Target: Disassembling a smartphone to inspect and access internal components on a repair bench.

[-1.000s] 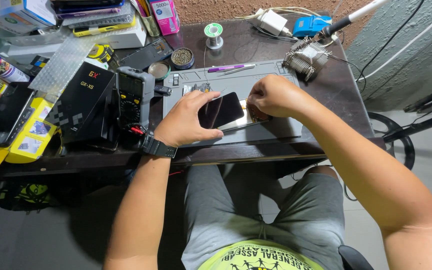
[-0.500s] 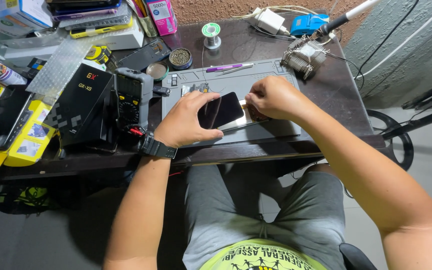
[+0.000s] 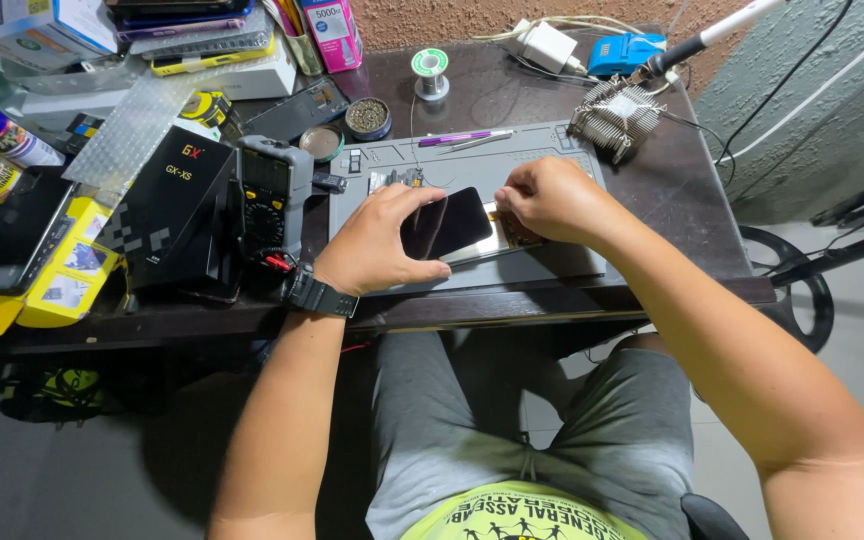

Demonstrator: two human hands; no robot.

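A black phone screen (image 3: 447,222) is lifted at an angle over a phone body (image 3: 492,245) that lies on a grey work mat (image 3: 552,170). My left hand (image 3: 377,243), with a black watch on its wrist, grips the screen from the left side. At the phone's right end my right hand (image 3: 550,200) has its fingers closed and pressed down on the body. Whether it pinches a small tool there is hidden by the fingers.
A black multimeter (image 3: 267,190), a black box (image 3: 172,205) and yellow boxes (image 3: 57,280) crowd the table's left. At the back are a solder spool (image 3: 430,65), a purple pen (image 3: 462,138), a round tin (image 3: 367,115), a metal heat sink (image 3: 617,110) and a white charger (image 3: 547,45).
None of note: both hands stay at the phone, with only a slight shift of the view.
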